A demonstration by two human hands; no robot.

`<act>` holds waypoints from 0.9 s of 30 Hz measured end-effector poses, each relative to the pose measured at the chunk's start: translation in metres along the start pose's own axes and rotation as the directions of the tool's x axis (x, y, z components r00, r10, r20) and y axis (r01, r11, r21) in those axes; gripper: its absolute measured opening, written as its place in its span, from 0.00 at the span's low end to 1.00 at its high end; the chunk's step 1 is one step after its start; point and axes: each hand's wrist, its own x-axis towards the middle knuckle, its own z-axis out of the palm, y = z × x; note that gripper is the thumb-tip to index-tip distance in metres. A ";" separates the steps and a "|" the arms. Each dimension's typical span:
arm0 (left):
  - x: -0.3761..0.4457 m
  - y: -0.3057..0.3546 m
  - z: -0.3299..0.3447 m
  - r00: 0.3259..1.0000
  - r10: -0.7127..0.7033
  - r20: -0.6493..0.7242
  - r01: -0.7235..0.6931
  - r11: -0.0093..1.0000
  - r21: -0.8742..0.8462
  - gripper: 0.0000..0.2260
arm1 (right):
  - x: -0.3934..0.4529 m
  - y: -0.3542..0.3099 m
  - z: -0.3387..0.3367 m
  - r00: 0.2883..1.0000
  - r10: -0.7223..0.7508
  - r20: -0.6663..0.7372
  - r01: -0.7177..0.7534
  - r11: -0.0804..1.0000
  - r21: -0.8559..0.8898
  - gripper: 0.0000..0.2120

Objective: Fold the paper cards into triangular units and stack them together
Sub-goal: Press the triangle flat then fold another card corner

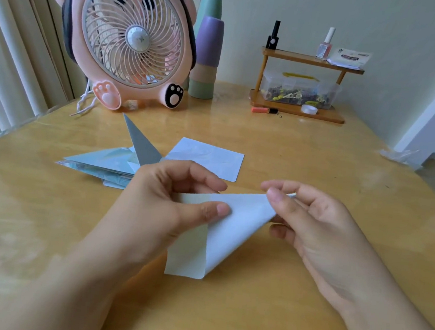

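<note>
Above the yellow-brown glossy wooden table (304, 157), both hands hold one pale blue square paper card (234, 227), which is bent over into a soft, uncreased curl. The left hand (170, 200) pinches the card's left part, its thumb pressed on the upper face and its curled fingers behind the far edge. The right hand (309, 221) pinches the card's upper right corner between thumb tip and forefinger, with its other fingers loosely curled under the paper. The card's lower edge hangs down between the two wrists, just over the tabletop.

Beyond the left hand lies a pile of folded pale blue triangular paper units (105, 164) with one grey pointed tip sticking up. Just to the right of that pile, a flat pale blue square paper sheet (209, 158) lies on the table. Further back stand a pink bear-shaped plastic desk fan (127, 39), a stack of pastel cups (206, 57) and a small wooden shelf (305, 93)
</note>
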 end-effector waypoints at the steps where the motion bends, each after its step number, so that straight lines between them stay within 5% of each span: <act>1: -0.002 0.000 0.001 1.000 -0.006 0.009 0.006 1.000 -0.019 0.09 | 0.000 0.000 0.001 1.000 0.005 0.025 -0.005 1.000 -0.008 0.14; 4: -0.005 0.000 0.002 0.999 -0.021 0.026 0.022 0.999 -0.042 0.09 | -0.001 0.000 0.002 0.999 -0.022 0.045 0.022 1.000 0.007 0.05; 27: -0.010 0.003 0.005 0.993 0.099 -0.068 -0.097 0.994 0.042 0.05 | 0.000 0.001 0.000 0.996 -0.083 -0.034 0.085 0.993 0.076 0.06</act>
